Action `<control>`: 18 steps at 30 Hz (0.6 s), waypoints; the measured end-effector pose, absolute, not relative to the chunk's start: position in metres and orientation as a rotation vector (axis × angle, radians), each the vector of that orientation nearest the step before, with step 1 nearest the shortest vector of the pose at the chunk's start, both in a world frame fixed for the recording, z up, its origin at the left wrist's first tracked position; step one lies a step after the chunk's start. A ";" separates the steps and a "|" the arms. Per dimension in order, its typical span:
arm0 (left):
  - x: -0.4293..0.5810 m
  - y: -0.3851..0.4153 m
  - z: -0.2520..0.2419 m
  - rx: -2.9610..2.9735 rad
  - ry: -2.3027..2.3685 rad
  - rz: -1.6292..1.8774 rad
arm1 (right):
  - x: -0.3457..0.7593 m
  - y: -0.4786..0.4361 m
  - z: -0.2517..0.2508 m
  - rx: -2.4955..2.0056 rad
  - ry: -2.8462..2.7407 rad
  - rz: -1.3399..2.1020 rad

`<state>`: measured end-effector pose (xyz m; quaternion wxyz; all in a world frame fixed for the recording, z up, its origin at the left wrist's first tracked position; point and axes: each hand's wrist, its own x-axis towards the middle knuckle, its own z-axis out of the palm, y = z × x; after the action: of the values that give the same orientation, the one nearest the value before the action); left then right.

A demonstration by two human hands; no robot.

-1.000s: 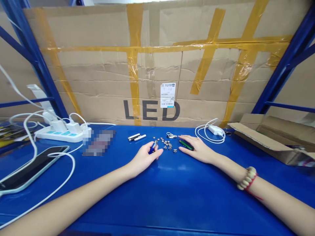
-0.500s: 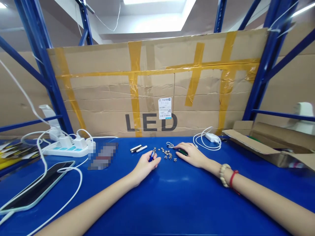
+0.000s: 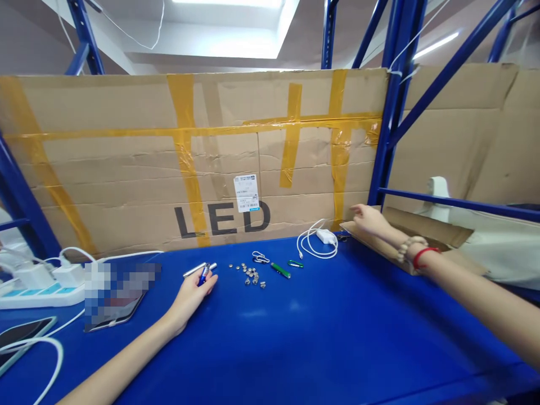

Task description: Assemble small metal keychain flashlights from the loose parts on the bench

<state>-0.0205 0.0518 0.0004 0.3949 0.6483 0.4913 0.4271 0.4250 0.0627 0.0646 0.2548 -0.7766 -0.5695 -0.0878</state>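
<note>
My left hand point(image 3: 189, 295) is closed around a slim blue tube point(image 3: 204, 274) that stands tilted up between thumb and fingers. Silver tubes point(image 3: 194, 270) lie just behind it, partly covered by the hand. To its right are several small round metal pieces point(image 3: 252, 275). Beyond these lie a silver carabiner clip point(image 3: 260, 257), a green tube point(image 3: 280, 270) and a green carabiner clip point(image 3: 296, 264). My right hand point(image 3: 372, 220) is raised over the near-left flap of an open cardboard box point(image 3: 426, 225), its fingers loosely bent and apart, with nothing visible in them.
A coiled white cable with a plug point(image 3: 325, 236) lies at the back. On the left are a white power strip point(image 3: 42, 295), a phone point(image 3: 25, 337) with a cable over it, and a blurred-out flat item point(image 3: 120, 298). A tall cardboard sheet point(image 3: 139, 185) and blue shelf posts point(image 3: 388, 124) border the blue table.
My right hand has lifted off the table and moved right to the box, uncovering the green tube and green clip. The view has turned right; my left hand still holds the blue tube.
</note>
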 end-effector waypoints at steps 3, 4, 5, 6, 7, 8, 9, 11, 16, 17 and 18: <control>-0.018 0.051 0.003 1.653 1.271 1.045 | 0.478 0.049 0.071 -2.318 -1.472 -0.042; -0.017 0.051 0.003 1.655 1.276 1.042 | 0.491 0.043 0.070 -2.376 -1.463 0.039; -0.017 0.052 0.003 1.657 1.276 1.039 | 0.500 0.038 0.067 -2.415 -1.462 0.119; -0.016 0.052 0.003 1.658 1.275 1.041 | 0.507 0.033 0.064 -2.446 -1.463 0.201; -0.016 0.052 0.003 1.659 1.276 1.045 | 0.512 0.029 0.060 -2.461 -1.471 0.281; -0.016 0.053 0.002 1.659 1.276 1.049 | 0.515 0.027 0.056 -2.461 -1.479 0.338; -0.016 0.053 0.002 1.658 1.277 1.054 | 0.517 0.026 0.052 -2.453 -1.487 0.386; -0.016 0.054 0.001 1.650 1.282 1.057 | 0.517 0.026 0.045 -2.420 -1.503 0.453; -0.016 0.055 0.003 1.607 1.319 1.026 | 0.507 0.033 0.035 -2.305 -1.493 0.575; -0.016 0.056 0.003 1.599 1.324 1.025 | 0.505 0.033 0.034 -2.275 -1.483 0.600; -0.016 0.056 0.003 1.588 1.328 1.024 | 0.504 0.032 0.033 -2.242 -1.473 0.619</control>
<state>-0.0156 0.0558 0.0028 0.4042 0.6290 0.5259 0.4054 0.5035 0.0323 0.0334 0.1930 -0.7991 -0.5248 0.2208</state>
